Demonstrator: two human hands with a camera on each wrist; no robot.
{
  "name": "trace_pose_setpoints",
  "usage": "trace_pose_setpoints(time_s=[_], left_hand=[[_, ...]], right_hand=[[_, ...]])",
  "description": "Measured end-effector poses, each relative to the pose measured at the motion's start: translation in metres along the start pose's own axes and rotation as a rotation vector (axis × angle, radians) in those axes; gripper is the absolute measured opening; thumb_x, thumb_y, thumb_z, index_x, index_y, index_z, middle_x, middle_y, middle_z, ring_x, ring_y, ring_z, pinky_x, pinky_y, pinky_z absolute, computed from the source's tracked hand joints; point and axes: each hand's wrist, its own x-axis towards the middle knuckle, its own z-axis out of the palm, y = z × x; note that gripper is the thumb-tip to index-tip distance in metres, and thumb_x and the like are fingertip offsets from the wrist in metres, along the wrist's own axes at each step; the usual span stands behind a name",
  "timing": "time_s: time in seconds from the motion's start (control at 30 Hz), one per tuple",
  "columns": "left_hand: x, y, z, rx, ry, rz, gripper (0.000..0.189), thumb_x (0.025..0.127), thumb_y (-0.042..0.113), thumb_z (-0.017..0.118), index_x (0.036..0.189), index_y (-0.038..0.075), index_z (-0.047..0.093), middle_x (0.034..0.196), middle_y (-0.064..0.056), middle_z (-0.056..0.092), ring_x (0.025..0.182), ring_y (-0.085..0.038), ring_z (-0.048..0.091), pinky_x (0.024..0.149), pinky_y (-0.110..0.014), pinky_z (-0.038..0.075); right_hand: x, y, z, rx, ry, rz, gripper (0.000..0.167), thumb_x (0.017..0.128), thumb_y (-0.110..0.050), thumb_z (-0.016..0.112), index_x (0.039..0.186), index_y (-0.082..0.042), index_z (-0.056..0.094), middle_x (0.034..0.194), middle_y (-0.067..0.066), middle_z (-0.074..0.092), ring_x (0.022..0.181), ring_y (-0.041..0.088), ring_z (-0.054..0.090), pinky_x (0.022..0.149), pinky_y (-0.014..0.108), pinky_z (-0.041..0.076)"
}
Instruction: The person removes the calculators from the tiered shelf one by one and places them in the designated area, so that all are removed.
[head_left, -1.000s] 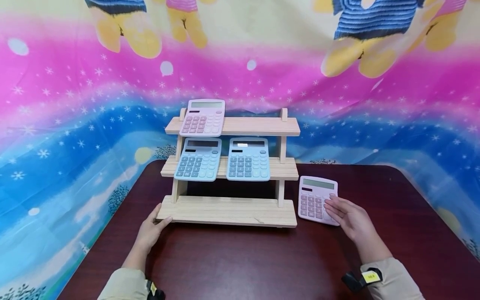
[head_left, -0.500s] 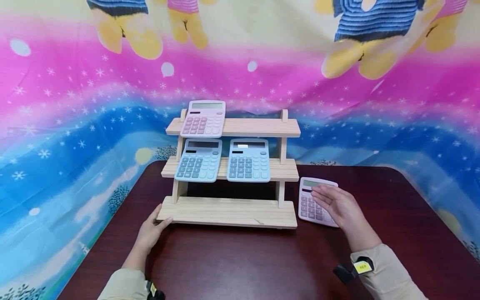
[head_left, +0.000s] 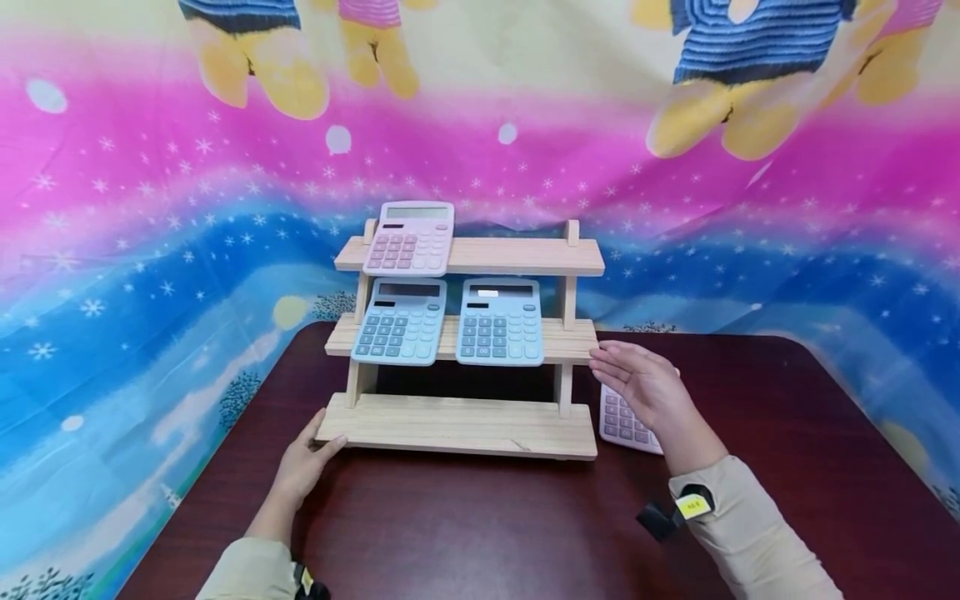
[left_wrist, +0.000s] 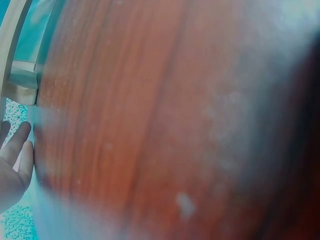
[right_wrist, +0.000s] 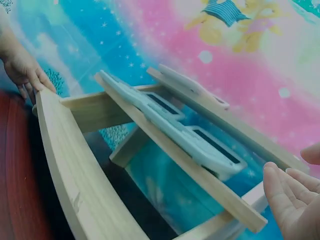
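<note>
A light wooden three-tier display stand (head_left: 457, 425) stands on the table. My left hand (head_left: 303, 462) holds the left end of its bottom board, thumb at the front edge and fingers along the side. My right hand (head_left: 645, 387), fingers extended and holding nothing, is at the right end of the middle board. Behind it, partly hidden, a pink calculator (head_left: 622, 423) lies on the table. Another pink calculator (head_left: 408, 239) leans on the top tier at the left. Two blue calculators (head_left: 400, 323) lean side by side on the middle tier; the right wrist view shows them edge-on.
The dark red-brown table (head_left: 465, 525) has rounded back corners. Behind it hangs a pink and blue backdrop cloth (head_left: 510, 167) with snowflakes and bear figures. The bottom board carries no calculator. Black straps with yellow labels sit on both cuffs.
My right hand has left the pink calculator on the table and moved left and up to the middle board's right end. My left hand stays at the stand.
</note>
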Motion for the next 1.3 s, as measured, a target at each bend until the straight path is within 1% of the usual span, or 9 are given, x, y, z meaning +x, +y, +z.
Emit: trace_pose_setpoints(time_s=[0.13, 0.23, 0.37, 0.47, 0.6, 0.7, 0.8, 1.03, 1.3], left_hand=[[-0.001, 0.001, 0.001, -0.006, 0.004, 0.003, 0.075, 0.083, 0.033, 0.056, 0.14, 0.011, 0.012, 0.138, -0.023, 0.017, 0.124, -0.035, 0.018, 0.096, -0.047, 0.02], [-0.001, 0.001, 0.001, -0.005, 0.008, 0.002, 0.076, 0.083, 0.034, 0.056, 0.14, 0.011, 0.011, 0.138, -0.022, 0.017, 0.125, -0.035, 0.016, 0.096, -0.047, 0.019], [-0.002, 0.0, 0.001, -0.006, 0.015, -0.005, 0.076, 0.083, 0.034, 0.056, 0.14, 0.011, 0.011, 0.139, -0.022, 0.016, 0.125, -0.035, 0.016, 0.096, -0.048, 0.019], [-0.002, 0.0, 0.001, -0.004, 0.014, -0.01, 0.077, 0.083, 0.035, 0.056, 0.14, 0.012, 0.011, 0.139, -0.022, 0.016, 0.125, -0.036, 0.015, 0.096, -0.048, 0.018], [-0.002, 0.0, 0.002, 0.005, 0.012, -0.01, 0.078, 0.082, 0.037, 0.056, 0.14, 0.013, 0.011, 0.139, -0.022, 0.015, 0.125, -0.036, 0.014, 0.096, -0.049, 0.017], [-0.001, 0.0, 0.002, 0.018, 0.015, -0.014, 0.078, 0.082, 0.039, 0.056, 0.14, 0.013, 0.011, 0.139, -0.022, 0.015, 0.125, -0.036, 0.013, 0.096, -0.049, 0.017], [0.0, -0.001, 0.002, 0.033, 0.019, -0.017, 0.079, 0.081, 0.04, 0.056, 0.14, 0.012, 0.011, 0.139, -0.022, 0.015, 0.125, -0.037, 0.013, 0.096, -0.05, 0.017], [0.002, -0.001, 0.003, 0.053, 0.023, -0.007, 0.08, 0.08, 0.042, 0.056, 0.14, 0.012, 0.011, 0.139, -0.022, 0.016, 0.125, -0.037, 0.014, 0.096, -0.05, 0.018], [0.0, -0.002, 0.001, 0.065, 0.024, -0.003, 0.078, 0.082, 0.037, 0.056, 0.14, 0.01, 0.012, 0.138, -0.024, 0.017, 0.125, -0.037, 0.013, 0.096, -0.05, 0.016]], right_hand=[[0.007, 0.0, 0.009, -0.019, 0.04, 0.019, 0.015, 0.087, -0.003, 0.048, 0.088, -0.006, 0.063, 0.088, 0.007, 0.064, 0.085, 0.019, 0.061, 0.076, 0.029, 0.045], [0.015, 0.001, 0.017, -0.032, 0.071, 0.045, 0.013, 0.087, -0.005, 0.05, 0.097, -0.002, 0.057, 0.087, 0.007, 0.064, 0.085, 0.019, 0.06, 0.077, 0.029, 0.045], [0.027, 0.001, 0.028, -0.07, 0.071, 0.058, 0.04, 0.088, -0.007, 0.048, 0.123, 0.008, 0.036, 0.087, 0.006, 0.064, 0.086, 0.018, 0.06, 0.079, 0.029, 0.044], [0.036, -0.001, 0.038, -0.111, 0.066, 0.045, 0.05, 0.089, -0.009, 0.047, 0.129, 0.011, 0.025, 0.088, 0.005, 0.063, 0.087, 0.018, 0.06, 0.079, 0.029, 0.044], [0.046, 0.0, 0.048, -0.161, 0.067, 0.047, 0.045, 0.089, -0.01, 0.047, 0.127, 0.009, 0.031, 0.101, 0.011, 0.06, 0.092, 0.02, 0.058, 0.082, 0.03, 0.042], [0.052, 0.001, 0.054, -0.199, 0.05, 0.062, 0.044, 0.091, -0.012, 0.044, 0.128, 0.007, 0.032, 0.119, 0.02, 0.048, 0.094, 0.019, 0.057, 0.084, 0.031, 0.04], [0.059, 0.002, 0.061, -0.22, 0.03, 0.062, 0.044, 0.092, -0.013, 0.041, 0.129, 0.007, 0.03, 0.129, 0.026, 0.035, 0.099, 0.022, 0.054, 0.085, 0.03, 0.04], [0.078, 0.004, 0.077, -0.252, 0.011, 0.033, 0.043, 0.092, -0.013, 0.042, 0.129, 0.006, 0.032, 0.127, 0.027, 0.036, 0.112, 0.033, 0.041, 0.084, 0.03, 0.041], [0.1, 0.005, 0.101, -0.263, -0.055, 0.029, 0.044, 0.091, -0.014, 0.044, 0.128, 0.005, 0.034, 0.124, 0.025, 0.041, 0.112, 0.033, 0.042, 0.087, 0.034, 0.038]])
